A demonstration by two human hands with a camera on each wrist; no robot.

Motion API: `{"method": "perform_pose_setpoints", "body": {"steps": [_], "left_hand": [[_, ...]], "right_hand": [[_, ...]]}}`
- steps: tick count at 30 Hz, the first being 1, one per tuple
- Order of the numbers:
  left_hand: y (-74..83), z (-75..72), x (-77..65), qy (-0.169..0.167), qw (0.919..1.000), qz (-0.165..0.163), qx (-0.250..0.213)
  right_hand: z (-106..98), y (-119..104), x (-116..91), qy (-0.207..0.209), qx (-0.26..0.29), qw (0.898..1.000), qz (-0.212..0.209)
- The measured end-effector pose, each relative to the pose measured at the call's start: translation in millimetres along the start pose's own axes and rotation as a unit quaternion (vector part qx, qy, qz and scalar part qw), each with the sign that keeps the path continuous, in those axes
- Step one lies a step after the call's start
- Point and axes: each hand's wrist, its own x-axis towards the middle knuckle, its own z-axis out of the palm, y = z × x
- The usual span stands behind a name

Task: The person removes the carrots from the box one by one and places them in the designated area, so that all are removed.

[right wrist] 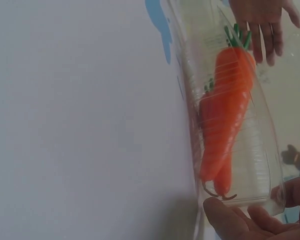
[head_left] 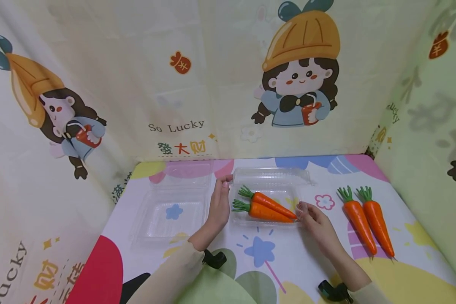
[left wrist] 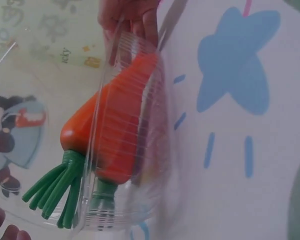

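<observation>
Two orange carrots [head_left: 271, 207] with green tops lie side by side in a clear plastic box [head_left: 266, 223], whose hinged lid [head_left: 271, 175] stands open at the back. In the right wrist view, the same carrots [right wrist: 230, 110] show through the ribbed clear wall. My right hand [head_left: 315, 223] pinches the box's right end between thumb and fingers, near the carrot tips. On the opposite side, my left hand [head_left: 219, 207] is beside the box's left edge, fingers extended toward the lid corner. Its fingers look straight in the right wrist view; whether they touch the plastic I cannot tell.
Another clear plastic box [head_left: 171, 219] lies open on the left of the table. Two more carrots [head_left: 368, 221] rest on the patterned tablecloth [head_left: 315, 261] at the right. Printed cloth curtains [head_left: 220, 93] enclose the back and sides.
</observation>
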Motion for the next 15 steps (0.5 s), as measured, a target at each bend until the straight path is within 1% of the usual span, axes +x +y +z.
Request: {"method": "perform_pose_setpoints", "body": {"steps": [5,11,15], "left_hand": [[0.0,2.0,8.2,0.003,1.0000,-0.003,-0.005],[-1.7,2.5,17.3,0.011,0.9996,-0.024,-0.009],[-1.0,0.8,22.3,0.013,0.9994,-0.026,-0.018]], "right_hand": [[-0.1,0.7,-3.5,0.001,-0.002,1.000,0.004],[0.4,-0.3,-7.4,0.006,0.005,1.000,0.008],[1.0,0.3,-10.6,0.009,0.010,1.000,0.008]]}}
